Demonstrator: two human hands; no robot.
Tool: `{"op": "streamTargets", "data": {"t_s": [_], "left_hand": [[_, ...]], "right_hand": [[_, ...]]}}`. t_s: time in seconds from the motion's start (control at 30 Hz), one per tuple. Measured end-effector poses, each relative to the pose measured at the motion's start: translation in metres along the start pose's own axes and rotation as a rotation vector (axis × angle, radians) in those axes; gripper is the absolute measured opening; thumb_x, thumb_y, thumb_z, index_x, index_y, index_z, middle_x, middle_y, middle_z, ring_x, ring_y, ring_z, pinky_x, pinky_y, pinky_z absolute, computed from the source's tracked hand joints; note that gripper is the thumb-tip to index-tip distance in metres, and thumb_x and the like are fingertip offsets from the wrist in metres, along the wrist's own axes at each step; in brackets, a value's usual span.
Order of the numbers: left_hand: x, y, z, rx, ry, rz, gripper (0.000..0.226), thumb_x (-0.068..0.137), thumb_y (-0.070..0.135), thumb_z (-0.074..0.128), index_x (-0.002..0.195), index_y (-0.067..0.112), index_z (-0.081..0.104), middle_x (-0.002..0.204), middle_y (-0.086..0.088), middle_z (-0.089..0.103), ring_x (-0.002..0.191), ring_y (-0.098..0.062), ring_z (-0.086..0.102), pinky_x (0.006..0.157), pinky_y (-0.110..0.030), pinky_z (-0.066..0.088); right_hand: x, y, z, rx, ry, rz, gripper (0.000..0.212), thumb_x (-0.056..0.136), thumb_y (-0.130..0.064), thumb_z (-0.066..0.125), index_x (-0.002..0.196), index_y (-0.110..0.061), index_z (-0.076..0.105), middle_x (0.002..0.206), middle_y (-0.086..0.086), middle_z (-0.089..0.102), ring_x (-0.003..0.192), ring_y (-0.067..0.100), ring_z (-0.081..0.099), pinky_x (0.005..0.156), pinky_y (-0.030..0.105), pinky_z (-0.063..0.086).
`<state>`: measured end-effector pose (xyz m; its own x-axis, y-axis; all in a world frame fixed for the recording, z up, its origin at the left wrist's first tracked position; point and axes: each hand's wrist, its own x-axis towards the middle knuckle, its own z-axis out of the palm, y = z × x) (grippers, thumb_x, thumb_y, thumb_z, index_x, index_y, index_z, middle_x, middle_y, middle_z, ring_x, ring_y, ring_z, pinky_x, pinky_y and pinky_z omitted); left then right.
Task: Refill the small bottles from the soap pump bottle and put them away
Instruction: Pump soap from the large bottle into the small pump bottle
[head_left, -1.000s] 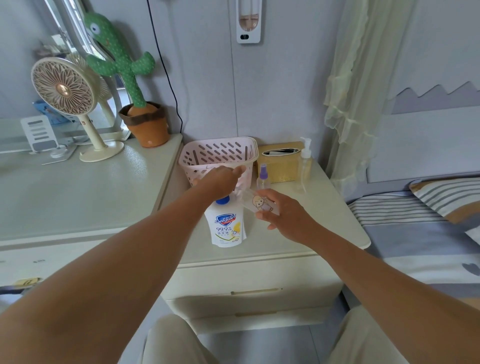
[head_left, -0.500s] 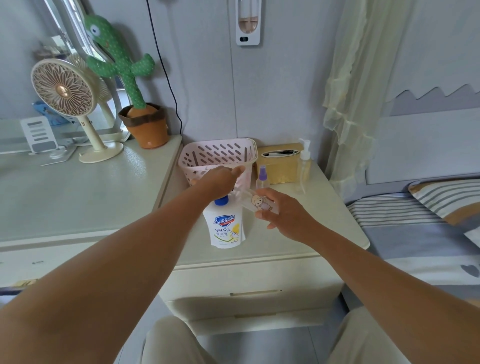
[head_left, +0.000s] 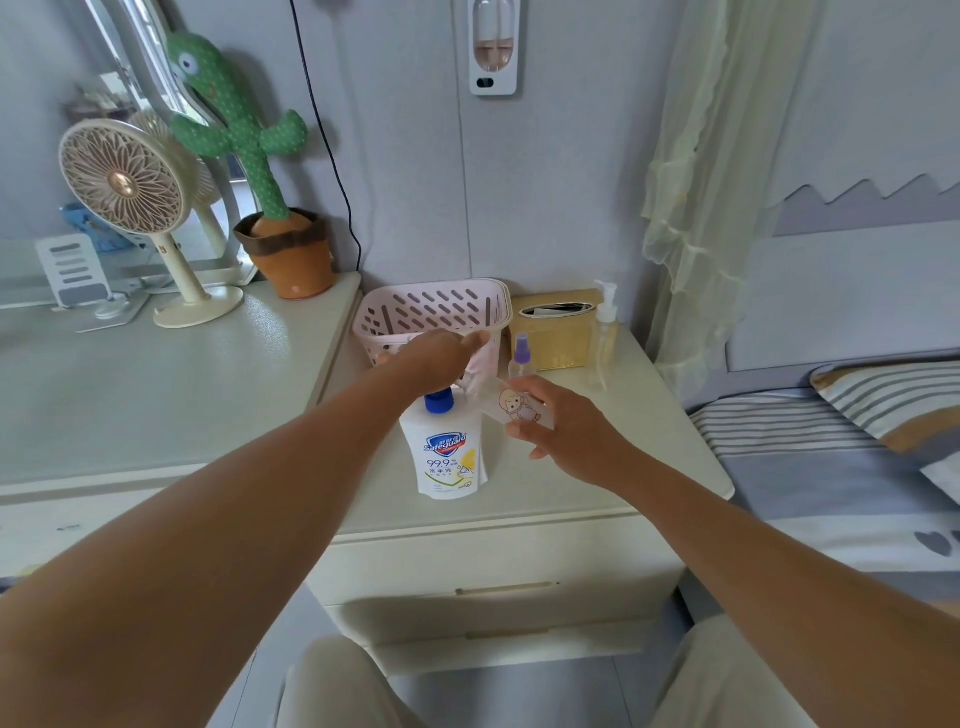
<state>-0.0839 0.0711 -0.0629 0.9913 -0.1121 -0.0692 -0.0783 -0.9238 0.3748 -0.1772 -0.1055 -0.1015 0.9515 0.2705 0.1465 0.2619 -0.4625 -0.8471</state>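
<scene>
A white soap pump bottle (head_left: 449, 457) with a blue collar stands on the bedside cabinet (head_left: 613, 467). My left hand (head_left: 441, 358) lies over its pump head, fingers curled down on it. My right hand (head_left: 561, 421) holds a small clear bottle (head_left: 514, 405) with a cartoon sticker, tilted, its mouth toward the pump spout. Behind them stand a small spray bottle (head_left: 521, 358) with a purple cap and a clear pump bottle (head_left: 602, 338). The pump head itself is hidden by my hand.
A pink slotted basket (head_left: 431, 312) sits at the back of the cabinet, beside a gold tissue box (head_left: 558, 332). To the left is a desk with a fan (head_left: 124, 208) and a plush cactus (head_left: 249, 156). A bed (head_left: 831, 457) lies on the right.
Almost nothing differs: both hands keep their hold, and the view has shifted slightly.
</scene>
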Motion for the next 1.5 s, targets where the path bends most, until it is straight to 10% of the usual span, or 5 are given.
{"op": "streamTargets", "data": {"t_s": [0.27, 0.53, 1.17, 1.5], "left_hand": [[-0.003, -0.006, 0.011, -0.035, 0.028, 0.010, 0.055, 0.097, 0.004, 0.040, 0.147, 0.019, 0.025, 0.129, -0.014, 0.055, 0.105, -0.028, 0.059, 0.099, -0.040, 0.044], [-0.003, -0.001, -0.001, -0.039, 0.001, -0.021, 0.062, 0.096, 0.056, 0.026, 0.113, 0.010, 0.064, 0.118, -0.011, 0.061, 0.102, -0.027, 0.059, 0.102, -0.050, 0.038], [-0.013, 0.009, -0.005, -0.020, 0.035, 0.023, 0.051, 0.102, 0.044, 0.025, 0.126, 0.010, 0.055, 0.125, -0.013, 0.058, 0.110, -0.027, 0.055, 0.101, -0.039, 0.035], [-0.023, 0.010, -0.002, 0.179, 0.050, 0.116, 0.045, 0.104, 0.014, 0.028, 0.149, 0.018, 0.024, 0.159, -0.007, 0.013, 0.147, -0.026, 0.000, 0.116, -0.050, -0.002]], "right_hand": [[0.000, 0.002, 0.002, -0.017, -0.014, 0.011, 0.045, 0.089, -0.018, 0.061, 0.132, -0.022, 0.047, 0.127, 0.003, 0.053, 0.090, 0.013, 0.055, 0.056, 0.018, 0.055], [0.001, -0.001, 0.000, -0.023, -0.005, -0.010, 0.045, 0.089, -0.020, 0.061, 0.132, -0.022, 0.047, 0.128, 0.004, 0.052, 0.091, 0.013, 0.056, 0.054, 0.016, 0.054], [0.001, 0.001, 0.000, -0.017, -0.009, -0.003, 0.045, 0.089, -0.021, 0.062, 0.131, -0.022, 0.048, 0.126, 0.004, 0.053, 0.091, 0.014, 0.056, 0.056, 0.019, 0.056], [0.002, 0.004, 0.004, -0.042, -0.018, 0.022, 0.045, 0.090, -0.021, 0.061, 0.132, -0.023, 0.046, 0.129, 0.006, 0.051, 0.095, 0.015, 0.054, 0.053, 0.015, 0.053]]}}
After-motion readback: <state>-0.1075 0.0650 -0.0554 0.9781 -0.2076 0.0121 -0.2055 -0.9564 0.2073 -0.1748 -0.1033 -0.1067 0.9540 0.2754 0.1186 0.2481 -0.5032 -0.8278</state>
